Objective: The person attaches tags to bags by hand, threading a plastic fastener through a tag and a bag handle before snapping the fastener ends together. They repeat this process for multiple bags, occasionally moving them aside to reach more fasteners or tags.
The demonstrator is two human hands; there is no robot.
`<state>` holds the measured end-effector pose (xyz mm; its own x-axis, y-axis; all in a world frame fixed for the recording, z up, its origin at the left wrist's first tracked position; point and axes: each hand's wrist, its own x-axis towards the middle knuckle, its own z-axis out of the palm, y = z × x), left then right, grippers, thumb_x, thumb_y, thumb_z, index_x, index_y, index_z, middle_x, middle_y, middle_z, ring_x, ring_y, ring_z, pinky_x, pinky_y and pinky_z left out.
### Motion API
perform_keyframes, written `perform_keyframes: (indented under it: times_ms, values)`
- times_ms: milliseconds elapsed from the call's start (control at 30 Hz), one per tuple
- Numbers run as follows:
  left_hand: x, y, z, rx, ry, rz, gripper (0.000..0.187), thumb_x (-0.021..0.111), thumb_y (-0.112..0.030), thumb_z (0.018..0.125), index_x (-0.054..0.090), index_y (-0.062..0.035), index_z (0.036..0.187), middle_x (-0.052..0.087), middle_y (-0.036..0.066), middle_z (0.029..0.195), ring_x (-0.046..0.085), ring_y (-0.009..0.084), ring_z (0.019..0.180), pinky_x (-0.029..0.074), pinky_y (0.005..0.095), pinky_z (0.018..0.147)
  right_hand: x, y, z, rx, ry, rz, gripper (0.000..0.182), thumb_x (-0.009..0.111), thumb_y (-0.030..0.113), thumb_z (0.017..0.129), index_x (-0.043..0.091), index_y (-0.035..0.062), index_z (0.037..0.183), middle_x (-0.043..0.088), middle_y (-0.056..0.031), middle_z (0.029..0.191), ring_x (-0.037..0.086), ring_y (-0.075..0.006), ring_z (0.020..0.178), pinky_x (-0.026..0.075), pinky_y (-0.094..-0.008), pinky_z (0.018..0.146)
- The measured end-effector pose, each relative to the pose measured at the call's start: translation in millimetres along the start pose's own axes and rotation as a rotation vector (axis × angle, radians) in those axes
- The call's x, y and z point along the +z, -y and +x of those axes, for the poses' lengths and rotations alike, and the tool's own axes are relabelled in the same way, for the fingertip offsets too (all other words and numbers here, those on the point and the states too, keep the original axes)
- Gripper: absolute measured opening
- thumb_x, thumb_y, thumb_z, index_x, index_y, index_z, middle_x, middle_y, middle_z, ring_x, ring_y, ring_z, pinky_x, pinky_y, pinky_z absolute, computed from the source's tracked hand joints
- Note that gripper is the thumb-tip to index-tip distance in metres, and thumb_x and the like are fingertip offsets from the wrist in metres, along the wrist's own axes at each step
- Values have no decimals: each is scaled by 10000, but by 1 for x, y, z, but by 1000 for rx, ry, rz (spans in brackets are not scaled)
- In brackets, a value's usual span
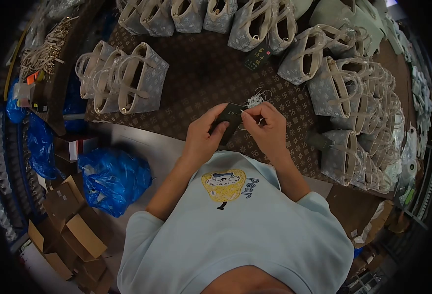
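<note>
My left hand point(202, 133) is closed on a dark green hang tag point(232, 118) with light lettering, held above the near edge of the table. At the tag's upper right corner, my right hand point(267, 128) pinches the end of a thin white string point(242, 111). Whether the string passes through a hole in the tag is too small to tell. Just beyond my right fingers lies a tangled bunch of white strings point(256, 100). Another dark green tag point(257, 58) rests farther back, beside the handbags.
Grey patterned handbags point(145, 81) stand at the table's left, with more handbags point(329, 90) along the back and right. The table point(196, 73) has a brown patterned cover. Blue plastic bags point(113, 179) and open cardboard boxes point(81, 235) lie at the lower left.
</note>
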<state>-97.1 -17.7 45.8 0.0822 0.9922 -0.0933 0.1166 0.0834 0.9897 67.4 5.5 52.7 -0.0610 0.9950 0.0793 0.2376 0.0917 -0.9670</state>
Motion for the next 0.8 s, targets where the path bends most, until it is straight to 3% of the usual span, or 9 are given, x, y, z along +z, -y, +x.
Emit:
perform_keyframes:
  times_ms: [233, 400, 500, 567, 600, 667, 733, 767, 800]
  values:
    - [2, -6, -4, 81, 34, 136, 325, 559, 44, 820, 547, -19, 1139, 633, 80, 997, 585, 102, 859, 471, 222, 753, 2, 1, 2, -90, -10, -132, 45, 641, 17, 752, 601, 1, 738, 550, -30, 687, 502, -47, 552, 378, -189, 464]
    - [3, 1, -7, 207, 14, 320, 345, 576, 42, 803, 565, -41, 1137, 633, 114, 1024, 601, 118, 848, 478, 230, 732, 4, -2, 1, -110, -20, -197, 61, 633, 7, 749, 582, -2, 718, 544, -14, 688, 492, -50, 549, 386, -189, 477]
    - [-3, -2, -6, 211, 45, 333, 362, 583, 31, 797, 572, -65, 1146, 635, 123, 1026, 624, 150, 822, 495, 245, 701, 3, -11, 3, 14, 46, -26, 44, 630, 8, 766, 588, 19, 775, 534, 6, 670, 476, -41, 539, 380, -179, 483]
    - [-8, -3, -6, 187, 57, 324, 368, 583, 19, 798, 574, -82, 1152, 639, 121, 1019, 644, 178, 794, 511, 257, 678, 2, -10, 5, 219, 76, 193, 57, 622, 37, 799, 581, 36, 838, 528, 18, 648, 454, -32, 507, 366, -177, 454]
    - [-10, -1, -5, 158, 98, 217, 357, 581, 7, 808, 573, -76, 1156, 643, 100, 1001, 626, 142, 788, 503, 242, 674, -3, -7, 8, 208, 77, 195, 57, 622, 37, 799, 581, 36, 838, 528, 18, 648, 454, -32, 507, 366, -177, 454]
    - [-14, 3, -4, 134, 136, 112, 347, 579, -5, 819, 571, -70, 1160, 647, 79, 982, 608, 105, 782, 496, 227, 671, -13, 2, 11, 493, 259, 369, 74, 622, 87, 825, 569, 48, 859, 524, 14, 621, 447, -31, 475, 348, -175, 413]
    - [-16, 7, -5, -66, 295, -412, 317, 562, -24, 843, 571, -54, 1158, 635, 45, 930, 562, 63, 781, 473, 208, 667, -15, -3, 9, 511, 313, 439, 92, 633, 110, 826, 571, 46, 845, 528, 14, 612, 445, -31, 466, 341, -172, 402]
    - [-18, 4, -3, -60, 289, -411, 317, 562, -24, 843, 571, -54, 1158, 635, 45, 930, 562, 63, 781, 473, 208, 667, -15, -7, 8, 536, 362, 512, 115, 645, 133, 826, 572, 44, 831, 532, 14, 603, 443, -32, 458, 335, -170, 390]
    - [-21, 0, 0, -219, 262, -431, 294, 550, -12, 840, 580, -33, 1132, 631, 48, 934, 571, 80, 800, 467, 213, 688, -14, -10, 7, 532, 368, 510, 115, 645, 133, 826, 572, 44, 831, 532, 14, 603, 443, -32, 458, 335, -170, 390]
